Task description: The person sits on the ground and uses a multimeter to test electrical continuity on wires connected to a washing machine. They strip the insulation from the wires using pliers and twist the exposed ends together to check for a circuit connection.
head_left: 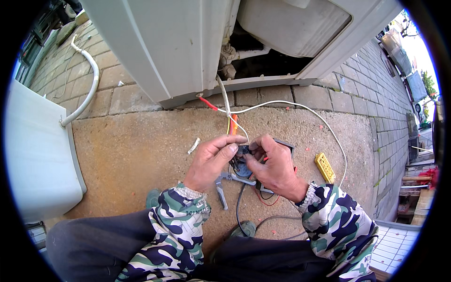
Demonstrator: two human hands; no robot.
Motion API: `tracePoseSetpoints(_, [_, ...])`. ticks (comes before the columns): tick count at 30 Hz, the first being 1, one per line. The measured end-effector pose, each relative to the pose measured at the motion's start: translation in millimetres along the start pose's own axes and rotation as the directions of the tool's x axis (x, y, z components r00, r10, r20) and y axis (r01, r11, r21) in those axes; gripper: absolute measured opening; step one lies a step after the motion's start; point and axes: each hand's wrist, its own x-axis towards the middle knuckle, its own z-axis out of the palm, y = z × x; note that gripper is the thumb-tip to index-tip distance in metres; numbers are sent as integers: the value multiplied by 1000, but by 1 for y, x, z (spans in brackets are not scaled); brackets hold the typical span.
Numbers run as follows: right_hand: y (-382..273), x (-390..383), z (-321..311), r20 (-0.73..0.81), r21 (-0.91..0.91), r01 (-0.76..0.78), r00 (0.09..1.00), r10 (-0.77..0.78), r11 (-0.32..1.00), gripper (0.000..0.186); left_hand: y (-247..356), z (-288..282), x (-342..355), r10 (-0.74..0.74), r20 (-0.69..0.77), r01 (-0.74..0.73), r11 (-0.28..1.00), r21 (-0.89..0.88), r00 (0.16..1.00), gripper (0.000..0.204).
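Note:
My left hand (212, 162) and my right hand (276, 164) meet in front of me, both closed, pinching a small black piece (243, 150) between thumbs and fingers. Its exact kind is partly hidden by the fingertips. A thin white wire (242, 128) runs down to the fingers from a white cable (224, 96) that comes out of the cabinet. Just beyond the left fingertips lies an orange-handled tool (234, 123). Under the hands, partly covered, are grey-handled pliers (221, 193), a round bluish thing (243, 170) and dark leads.
Ahead stands a pale appliance cabinet (174, 47) with an opening low in its side. A white appliance (42, 150) with a hose (94, 82) is at left. A yellow power strip (324, 168) lies on the concrete at right, near a looping white wire (331, 129).

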Motion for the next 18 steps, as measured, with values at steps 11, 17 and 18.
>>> tracePoseSetpoints(11, [-2, 2, 0, -67, -4, 48, 997, -48, 999, 14, 2, 7, 1, -23, -56, 22, 999, -24, 998, 37])
tracePoseSetpoints(17, [-12, 0, -1, 34, 322, -140, 990, 136, 936, 11, -1, 0, 0, -69, 70, 70, 998, -4, 995, 32])
tracePoseSetpoints(18, [-15, 1, 0, 87, 439, -223, 975, 206, 870, 10, -6, -6, -1, -48, 77, 48, 999, 1, 996, 30])
